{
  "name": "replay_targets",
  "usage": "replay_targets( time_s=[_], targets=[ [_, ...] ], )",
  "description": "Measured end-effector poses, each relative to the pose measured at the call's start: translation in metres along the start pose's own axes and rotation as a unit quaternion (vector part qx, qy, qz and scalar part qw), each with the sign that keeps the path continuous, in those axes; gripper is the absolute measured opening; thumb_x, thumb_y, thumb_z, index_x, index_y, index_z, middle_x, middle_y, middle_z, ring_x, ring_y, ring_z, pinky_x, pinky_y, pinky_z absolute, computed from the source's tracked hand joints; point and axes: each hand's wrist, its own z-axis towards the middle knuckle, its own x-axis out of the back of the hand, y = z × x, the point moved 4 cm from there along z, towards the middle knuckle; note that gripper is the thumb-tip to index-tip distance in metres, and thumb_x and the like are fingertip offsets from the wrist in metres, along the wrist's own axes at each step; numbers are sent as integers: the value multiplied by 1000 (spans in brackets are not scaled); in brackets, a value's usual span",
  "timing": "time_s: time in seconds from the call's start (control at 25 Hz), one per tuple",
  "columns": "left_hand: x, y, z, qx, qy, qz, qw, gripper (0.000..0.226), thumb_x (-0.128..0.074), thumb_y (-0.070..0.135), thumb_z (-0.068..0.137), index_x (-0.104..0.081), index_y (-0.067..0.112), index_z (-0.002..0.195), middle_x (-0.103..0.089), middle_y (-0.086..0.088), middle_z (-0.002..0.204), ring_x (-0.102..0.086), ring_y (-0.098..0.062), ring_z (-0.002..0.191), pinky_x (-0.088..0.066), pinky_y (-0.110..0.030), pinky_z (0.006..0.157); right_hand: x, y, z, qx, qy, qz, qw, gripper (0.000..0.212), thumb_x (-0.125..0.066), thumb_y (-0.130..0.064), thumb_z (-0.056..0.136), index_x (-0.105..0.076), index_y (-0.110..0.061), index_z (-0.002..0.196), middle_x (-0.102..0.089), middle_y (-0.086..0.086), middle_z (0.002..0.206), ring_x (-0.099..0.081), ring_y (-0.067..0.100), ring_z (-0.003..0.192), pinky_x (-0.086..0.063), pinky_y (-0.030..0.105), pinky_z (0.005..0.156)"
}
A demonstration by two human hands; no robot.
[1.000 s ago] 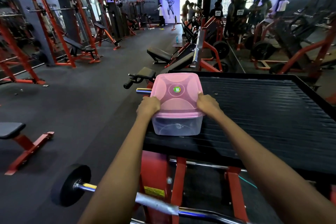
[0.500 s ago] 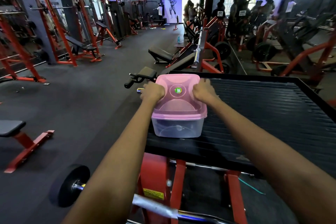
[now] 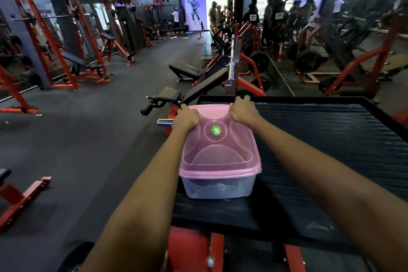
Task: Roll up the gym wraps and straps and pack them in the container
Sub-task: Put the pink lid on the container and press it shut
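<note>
head view:
container: clear tub (image 3: 217,187), pink lid (image 3: 217,146) on top, sits near left front edge of surface (image 3: 331,150)
lid: seated on the tub all round, green round sticker (image 3: 215,130) in the middle
contents: something dark shows through the tub wall, too blurry to tell what
left hand: (image 3: 186,118) on far-left corner of lid, fingers curled down over the edge, pressing/gripping it
right hand: (image 3: 242,110) on far-right corner of lid, fingers curled over the far rim, gripping it
arms: both bare, stretched forward, one each side of the tub
surface: black ribbed platform with raised rim, on red frame (image 3: 194,249)
background: gym floor, red racks, bench (image 3: 84,64), barbell (image 3: 231,59), people far back by the doorway
</note>
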Motion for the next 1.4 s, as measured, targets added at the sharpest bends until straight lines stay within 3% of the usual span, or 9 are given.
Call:
replay_targets(
  time_s=[0.12,0.28,0.4,0.56,0.84,1.04,1.2,1.28,1.4],
  targets=[
    [1,0,28,15,-41,-16,999,49,-23,18,100,-32,-10,139,-28,-28,149,-31,-38,137,-23,-38,113,-15,1,26,-8,-34,-9,999,41,-32,-20,96,-53,4,122,-51,24,132,-51,40,118,-43,41,93],
    [-10,-12,44,33,-12,-22,999,55,-12,30,103,-34,-6,139,-33,-29,146,-33,-39,136,-24,-41,112,-29,2,40,-25,-29,-43,998,42,-30,-19,92,-56,-5,121,-54,21,129,-54,37,113,-45,42,86],
    [-16,-18,53,0,-15,6,1000,46,-15,18,102,-35,-7,136,-38,-32,141,-37,-44,132,-29,-45,109,-33,6,46,-61,-15,-28,998,46,-29,-23,93,-53,-5,128,-49,21,137,-50,37,121,-42,42,96],
    [-15,-22,58,21,-9,-19,1000,37,-27,5,96,-42,-9,127,-44,-32,136,-42,-45,127,-33,-46,104,-37,12,51,-90,-3,4,996,51,-29,-28,94,-49,-1,132,-44,22,141,-46,37,126,-38,40,104],
    [-19,-22,54,-7,13,10,1000,42,-19,14,99,-43,-4,128,-46,-31,135,-44,-45,124,-36,-47,101,-35,22,60,-130,-13,63,989,61,-17,-41,101,-40,0,139,-38,23,146,-38,37,134,-31,42,109],
    [-15,-18,47,5,35,6,999,40,-25,12,97,-45,-6,126,-48,-30,133,-45,-44,124,-35,-45,102,-36,22,61,-119,-18,52,991,46,-29,-21,96,-45,-1,134,-43,24,141,-44,41,127,-38,47,102],
    [2,-15,20,44,44,-93,994,48,-28,24,101,-49,-12,125,-48,-30,134,-43,-40,127,-33,-38,103,-22,23,40,-129,3,167,978,54,-33,-36,98,-45,4,133,-43,26,140,-45,39,127,-37,40,104],
    [4,-18,-3,24,9,-121,992,52,-27,29,102,-46,-11,128,-45,-29,137,-43,-39,127,-33,-35,102,-19,28,16,-116,-14,212,970,57,-37,-39,97,-46,5,132,-49,25,136,-51,38,121,-43,40,101],
    [-5,-40,-46,49,-50,-163,984,58,-30,38,101,-45,-9,132,-46,-26,139,-47,-36,125,-37,-36,102,-20,39,-35,-114,-64,298,945,50,-41,-33,94,-51,4,126,-61,21,120,-63,31,98,-53,33,74]
  ],
)
